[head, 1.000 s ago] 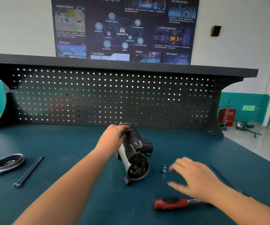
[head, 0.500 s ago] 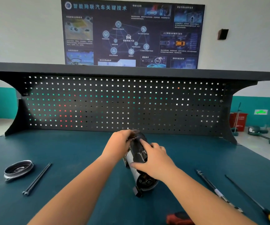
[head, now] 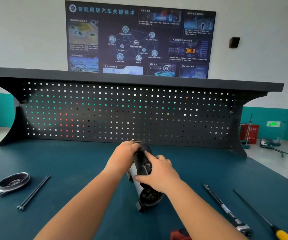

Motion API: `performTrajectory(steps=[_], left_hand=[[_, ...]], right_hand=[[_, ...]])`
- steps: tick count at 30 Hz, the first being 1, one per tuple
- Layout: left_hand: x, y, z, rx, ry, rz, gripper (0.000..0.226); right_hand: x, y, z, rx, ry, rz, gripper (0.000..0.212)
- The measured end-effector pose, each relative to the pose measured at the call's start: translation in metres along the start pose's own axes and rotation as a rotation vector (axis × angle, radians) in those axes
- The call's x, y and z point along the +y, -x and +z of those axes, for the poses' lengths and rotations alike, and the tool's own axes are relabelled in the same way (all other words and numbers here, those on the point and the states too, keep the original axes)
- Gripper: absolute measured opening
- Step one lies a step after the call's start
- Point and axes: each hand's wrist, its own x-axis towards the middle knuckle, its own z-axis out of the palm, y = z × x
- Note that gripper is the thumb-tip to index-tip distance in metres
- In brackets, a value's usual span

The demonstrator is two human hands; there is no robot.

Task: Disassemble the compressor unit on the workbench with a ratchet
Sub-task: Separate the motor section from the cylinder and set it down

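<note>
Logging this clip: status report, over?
Left hand grips far end of compressor unit. Right hand grips its middle. Nothing in the way.

The right hand (head: 158,175), hovering open 1 s ago, now grips the compressor unit (head: 141,161).

left hand (head: 124,156) is gripping the far end of the compressor unit (head: 142,164) | right hand (head: 158,174) is curling over its black middle | round cover (head: 13,183) and two thin rods (head: 34,192) are lying well left of the left hand | long metal tool (head: 226,210) and yellow-handled screwdriver (head: 281,233) are lying right of the right forearm
</note>
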Motion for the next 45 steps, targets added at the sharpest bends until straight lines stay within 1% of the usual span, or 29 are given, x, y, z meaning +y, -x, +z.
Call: performTrajectory(steps=[4,5,7,9,10,11,13,14,16,19,21,23,30,34,38,43,45], left_hand=[[-0.004,-0.001,0.004,-0.008,-0.007,0.031,0.029],[-0.006,0.000,0.003,0.000,0.022,0.034,0.028],[-0.010,0.004,0.004,0.056,0.161,0.021,0.026],[-0.010,0.011,0.009,0.157,0.302,-0.056,0.021],[-0.009,0.014,0.012,0.201,0.316,-0.129,0.016],[-0.009,0.015,0.015,0.213,0.280,-0.213,0.014],[-0.008,0.013,0.022,0.134,0.099,-0.351,0.029],[-0.007,0.010,0.024,0.086,0.025,-0.383,0.036],[-0.003,0.003,0.026,0.048,-0.020,-0.416,0.041],[0.003,-0.005,0.027,0.042,-0.101,-0.422,0.043],[0.006,-0.007,0.026,0.036,-0.151,-0.404,0.040],[0.008,-0.007,0.025,0.034,-0.152,-0.405,0.036],[0.006,-0.002,0.037,0.098,-0.069,-0.468,0.037],[0.012,-0.004,0.034,0.083,-0.019,-0.518,0.036],[0.011,0.001,0.029,0.076,0.001,-0.519,0.035],[0.011,0.001,0.033,0.040,0.206,-0.570,0.039],[0.013,0.003,0.029,0.020,0.338,-0.566,0.039]], right_hand=[[-0.001,0.000,-0.001,-0.005,0.004,0.007,0.094],[-0.001,0.000,0.000,-0.006,0.005,0.007,0.094],[-0.001,0.000,0.000,-0.004,0.004,0.003,0.093],[-0.001,0.000,0.001,-0.001,0.001,0.000,0.094],[-0.001,0.001,0.002,-0.001,-0.001,-0.002,0.094],[0.000,0.001,0.002,-0.003,-0.004,-0.003,0.094],[-0.001,0.000,0.002,-0.007,-0.010,-0.004,0.094],[0.000,0.000,0.002,-0.006,-0.010,-0.003,0.094],[0.000,0.000,0.002,-0.005,-0.006,-0.007,0.094],[0.001,0.001,0.004,-0.002,-0.003,-0.013,0.094],[0.001,0.001,0.005,0.003,0.002,-0.014,0.094],[0.000,0.001,0.004,0.005,0.004,-0.013,0.095],[-0.001,0.001,0.006,0.024,0.008,-0.009,0.092],[-0.004,0.001,0.006,0.035,-0.006,-0.006,0.086],[-0.007,0.003,0.008,0.044,-0.004,-0.010,0.085],[-0.006,0.001,0.012,0.068,0.006,0.000,0.085],[-0.006,0.001,0.011,0.064,0.004,0.003,0.086]])
